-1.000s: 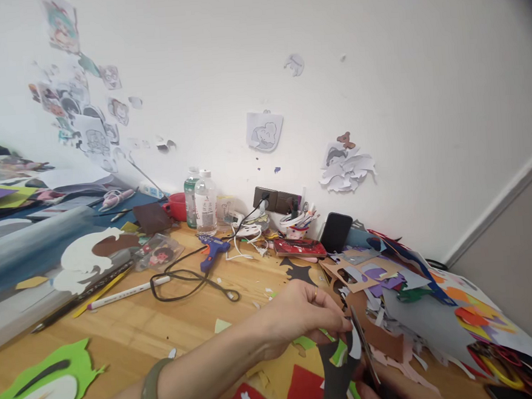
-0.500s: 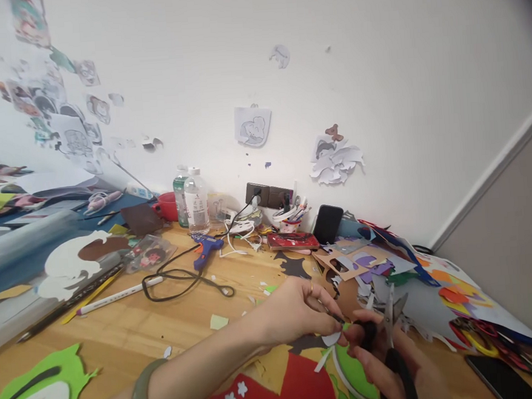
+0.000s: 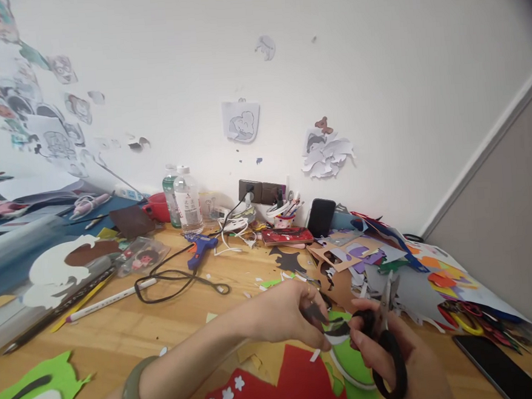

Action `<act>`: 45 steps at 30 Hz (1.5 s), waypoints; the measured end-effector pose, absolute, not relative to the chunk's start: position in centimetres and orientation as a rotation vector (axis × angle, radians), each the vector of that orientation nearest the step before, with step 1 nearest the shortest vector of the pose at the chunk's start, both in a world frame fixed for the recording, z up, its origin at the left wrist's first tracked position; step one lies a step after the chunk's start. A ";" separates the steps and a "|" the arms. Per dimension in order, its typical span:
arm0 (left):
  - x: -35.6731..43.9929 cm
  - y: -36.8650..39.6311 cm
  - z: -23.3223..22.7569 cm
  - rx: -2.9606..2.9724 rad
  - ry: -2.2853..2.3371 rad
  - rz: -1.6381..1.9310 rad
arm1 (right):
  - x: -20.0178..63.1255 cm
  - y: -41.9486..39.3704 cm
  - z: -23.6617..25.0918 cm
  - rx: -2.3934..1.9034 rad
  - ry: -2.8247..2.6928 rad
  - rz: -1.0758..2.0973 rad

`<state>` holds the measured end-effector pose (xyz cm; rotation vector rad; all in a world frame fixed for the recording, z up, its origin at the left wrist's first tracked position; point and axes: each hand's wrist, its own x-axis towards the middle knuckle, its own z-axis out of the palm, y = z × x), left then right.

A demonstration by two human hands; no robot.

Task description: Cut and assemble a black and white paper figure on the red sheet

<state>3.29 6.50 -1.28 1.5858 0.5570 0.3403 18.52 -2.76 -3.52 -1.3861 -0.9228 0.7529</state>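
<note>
My right hand (image 3: 406, 348) holds black-handled scissors (image 3: 388, 343), their blades pointing up and away from me and slightly parted. Between its thumb and fingertips it also pinches a small dark paper piece (image 3: 337, 328). Just left of that piece is my left hand (image 3: 292, 313), thumb and fingers apart; its fingertips are partly shadowed, and I cannot tell if they touch the piece. Below the hands lie a red paper shape (image 3: 301, 382) with white flowers (image 3: 227, 396) and a green rounded shape (image 3: 354, 363) with a pale edge. A white scrap (image 3: 315, 355) rests on the red paper.
A blue glue gun (image 3: 201, 249) with a looped black cable (image 3: 181, 290) lies mid-table. Bottles (image 3: 188, 202) and a red case (image 3: 287, 236) stand behind. Paper scraps (image 3: 361, 256) and a phone (image 3: 500, 365) are right; a green cutout (image 3: 37, 385) is front left.
The view has turned slightly right. My left fingers have spread from a pinch near the right fingertips. The white strip beneath the hands now shows as a small scrap on the red paper.
</note>
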 end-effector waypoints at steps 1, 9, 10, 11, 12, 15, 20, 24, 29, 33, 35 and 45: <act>3.3 6.7 -1.3 1.574 0.560 0.379 | 18.5 -2.8 -3.4 -1.385 -0.900 0.778; 3.9 6.9 -1.3 1.250 0.653 0.628 | 19.2 -2.7 -3.9 -1.462 -0.864 0.835; 4.1 6.6 -1.4 1.199 0.663 0.629 | 19.3 -2.7 -4.1 -1.477 -0.877 0.785; 4.3 6.3 -1.5 1.169 0.652 0.607 | 19.4 -2.7 -4.3 -1.486 -0.881 0.737; 4.4 6.0 -1.6 1.159 0.626 0.571 | 19.4 -2.7 -4.4 -1.487 -0.869 0.704; 4.8 5.2 -2.0 1.187 0.563 0.497 | 19.0 -2.7 -4.5 -1.443 -0.801 0.715; 5.0 5.0 -2.2 1.191 0.615 0.534 | 18.2 -2.8 -4.1 -1.327 -0.734 0.801; 5.0 5.1 -2.2 1.175 0.613 0.517 | 18.6 -2.8 -4.2 -1.308 -0.741 0.857; 5.1 4.9 -2.3 1.166 0.641 0.508 | 18.8 -2.9 -4.3 -1.302 -0.739 0.848; 5.3 4.7 -2.3 1.160 0.647 0.539 | 18.4 -2.8 -4.2 -1.278 -0.729 0.847; 5.3 4.6 -2.2 1.147 0.644 0.555 | 18.1 -2.8 -4.0 -1.278 -0.715 0.858; 4.9 4.8 -2.4 1.164 0.535 0.480 | 18.0 -2.7 -4.2 -1.308 -0.690 0.799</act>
